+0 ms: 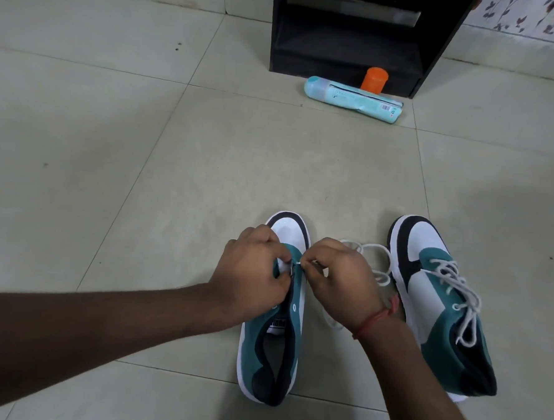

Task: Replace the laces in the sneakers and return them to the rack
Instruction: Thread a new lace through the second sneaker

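The floor [112, 118] is made of pale tiles, and on the left side of the scene only the person's left forearm crosses it, coming from the near left corner. The left hand [249, 270] rests on the front part of the left sneaker [268, 349], with its fingers curled and gripping the teal upper near the first eyelets. This sneaker stands upright on the floor in the near middle, with its white toe pointing to the far side, and most of its eyelets have no lace. Just to the right, almost touching the left hand, the right hand [339, 278] has its fingers curled too and pinches the tip of a white lace [369, 248] at the eyelet of the same sneaker. The loose part of this lace lies in loops on the floor between the two shoes. A red thread [376, 319] goes around the right wrist. Further right, the right sneaker [441, 304] stands near the first one but apart from it, and it is fully laced with a white lace. Far from the hands, in the far middle, a black rack [361, 36] stands on the floor. In front of it a light blue tube [350, 99] lies on its side, and an orange cylinder [374, 79] stands just behind the tube.
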